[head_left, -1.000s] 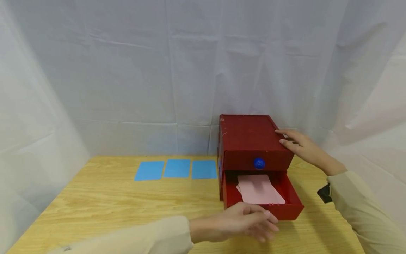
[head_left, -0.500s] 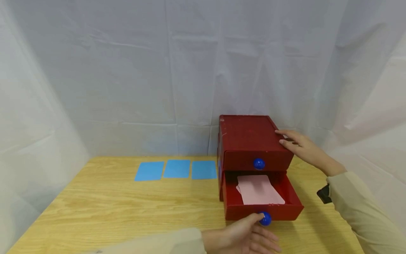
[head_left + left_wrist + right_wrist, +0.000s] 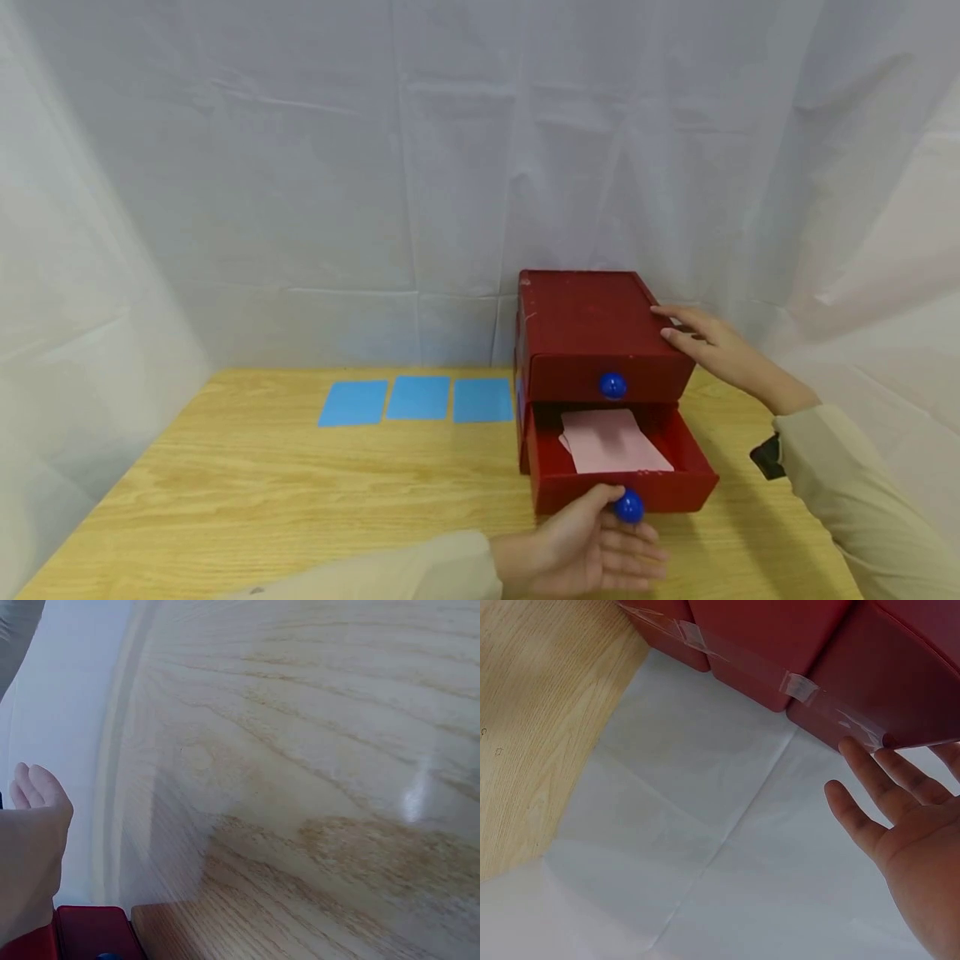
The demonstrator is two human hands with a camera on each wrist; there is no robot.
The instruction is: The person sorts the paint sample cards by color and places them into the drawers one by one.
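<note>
Where the wooden table (image 3: 262,492) meets the white backdrop (image 3: 300,167), three blue cards (image 3: 418,398) lie flat in a row, left of centre, edges close but apart; the rightmost card sits just beside the red box (image 3: 592,325). Left hand (image 3: 592,550) comes in low at the front, thumb and fingers curled round the blue knob (image 3: 628,506) on the lower drawer (image 3: 637,487), gripping it; thumb over the top of the knob, fingers under and to the right. Drawer is pulled out toward the person, open, with pink cards (image 3: 611,442) lying flat inside, stacked slightly askew, the back edge tucked under the upper drawer. Upper drawer (image 3: 607,387) is pushed in, its own blue knob (image 3: 612,385) showing at the front centre. Box stands upright on the table at the right, back near the backdrop. Right hand (image 3: 712,346) rests against the box's upper right edge, fingers straight and relaxed, fingertips (image 3: 855,750) touching the red side, holding nothing; right wrist view shows clear tape strips (image 3: 802,686) across the box's seams. Left wrist view shows mostly wood grain, a bit of the left hand (image 3: 30,847) and a red corner of the box; grip can't be read from there. Both sleeves (image 3: 862,500) are beige.
</note>
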